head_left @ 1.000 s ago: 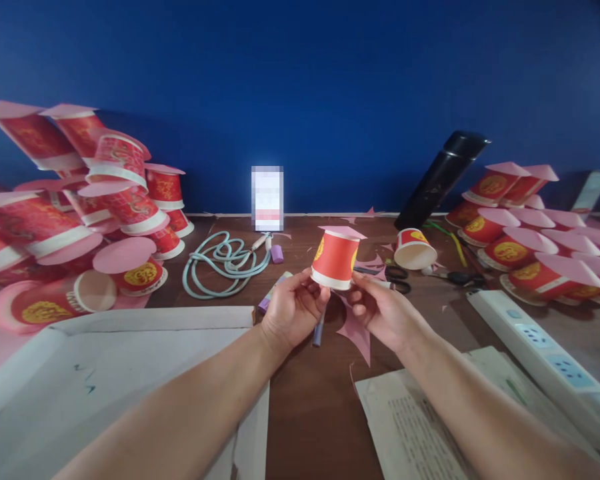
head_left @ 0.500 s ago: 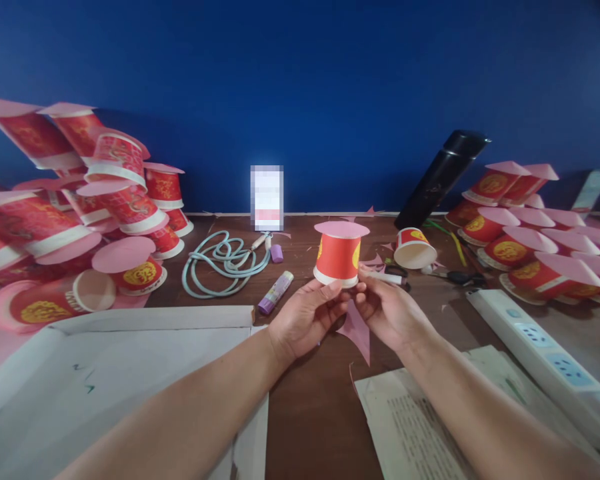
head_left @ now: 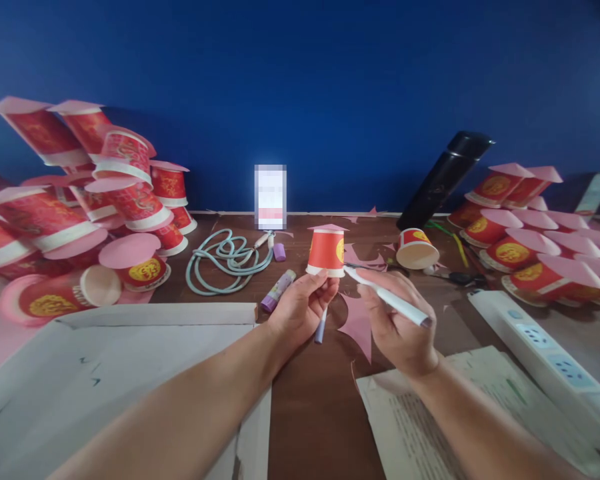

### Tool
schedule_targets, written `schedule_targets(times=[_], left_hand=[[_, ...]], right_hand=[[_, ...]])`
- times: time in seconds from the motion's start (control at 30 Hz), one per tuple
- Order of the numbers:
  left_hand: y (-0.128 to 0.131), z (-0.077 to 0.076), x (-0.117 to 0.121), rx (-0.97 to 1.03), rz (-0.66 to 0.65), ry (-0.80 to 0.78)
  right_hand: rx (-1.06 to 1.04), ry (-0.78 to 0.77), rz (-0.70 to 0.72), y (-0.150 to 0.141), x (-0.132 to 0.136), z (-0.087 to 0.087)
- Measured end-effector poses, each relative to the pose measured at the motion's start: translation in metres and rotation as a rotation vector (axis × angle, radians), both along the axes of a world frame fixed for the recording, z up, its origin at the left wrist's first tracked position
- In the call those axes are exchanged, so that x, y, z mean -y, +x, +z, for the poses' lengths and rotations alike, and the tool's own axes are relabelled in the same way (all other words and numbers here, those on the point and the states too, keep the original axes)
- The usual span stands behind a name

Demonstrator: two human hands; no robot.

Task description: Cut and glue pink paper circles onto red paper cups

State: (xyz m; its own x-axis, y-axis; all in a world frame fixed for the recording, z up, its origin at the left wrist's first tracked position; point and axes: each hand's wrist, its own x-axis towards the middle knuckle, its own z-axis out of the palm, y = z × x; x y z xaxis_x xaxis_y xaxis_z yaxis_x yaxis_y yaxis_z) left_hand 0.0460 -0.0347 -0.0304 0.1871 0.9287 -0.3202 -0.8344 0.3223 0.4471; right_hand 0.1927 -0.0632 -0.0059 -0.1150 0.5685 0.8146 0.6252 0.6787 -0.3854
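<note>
Table (head_left: 320,413), brown and scrap-strewn, against a deep blue wall (head_left: 300,87).

Stacked cups (head_left: 145,200) stand left of the coiled cable (head_left: 230,263) on the table (head_left: 315,413); the bottle (head_left: 443,180) leans against the wall (head_left: 300,100) behind.

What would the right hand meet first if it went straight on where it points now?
Likely the red cup in the left hand: the right hand aims its white pen there. Depth leaves unclear whether the tip touches.
</note>
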Motion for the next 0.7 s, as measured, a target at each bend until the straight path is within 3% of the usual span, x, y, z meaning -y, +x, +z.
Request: schedule_targets(times=[0.7], left_hand=[[0.0012,-0.0042,0.0037,-0.074,-0.046,0.137]], right_hand=[[0.066,-0.069,-0.012,-0.0014,-0.0031,-0.0048]])
